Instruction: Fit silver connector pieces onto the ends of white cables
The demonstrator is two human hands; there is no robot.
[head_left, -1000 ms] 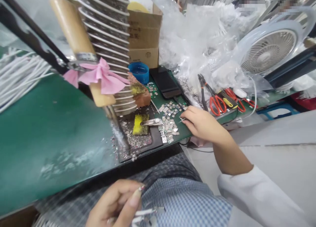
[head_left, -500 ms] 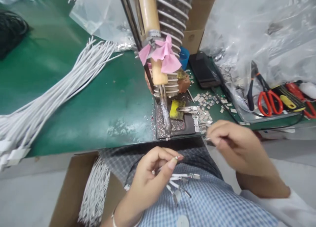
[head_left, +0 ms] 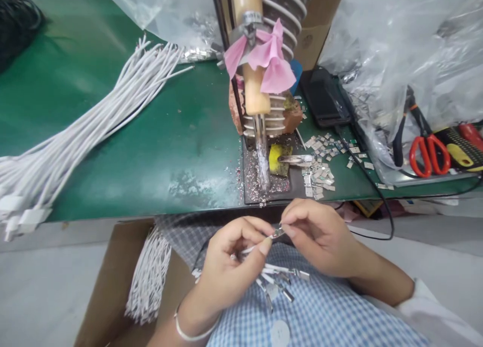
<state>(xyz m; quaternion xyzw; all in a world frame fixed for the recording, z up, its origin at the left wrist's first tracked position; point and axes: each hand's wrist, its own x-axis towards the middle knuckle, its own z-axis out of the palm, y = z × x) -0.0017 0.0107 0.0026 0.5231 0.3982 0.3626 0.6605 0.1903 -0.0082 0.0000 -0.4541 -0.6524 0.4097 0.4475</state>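
Note:
My left hand point(head_left: 230, 266) is closed around several white cables point(head_left: 273, 269), whose metal plug ends stick out below its fingers. One cable end is pinched between its thumb and forefinger. At that end, my right hand point(head_left: 320, 238) pinches a small metal connector point(head_left: 278, 232), fingertips close to those of the left. Just beyond both hands, a soldering iron point(head_left: 257, 92) with a wooden handle and a pink ribbon point(head_left: 277, 60) points down over a dark, solder-speckled plate point(head_left: 294, 188). A yellow sponge point(head_left: 276, 160) lies there beside the iron's tip.
Small metal connector pieces point(head_left: 320, 173) are scattered right of the plate. Farther right are a phone point(head_left: 326, 97), red-handled pliers point(head_left: 429, 155) and plastic bags. A white cable bundle point(head_left: 101, 110) lies left on the green table point(head_left: 151, 170); a cardboard box point(head_left: 109, 281) with cables stands below.
My right hand has moved left from beside the scattered pieces to meet my left hand at the cable end. The camera view has shifted slightly.

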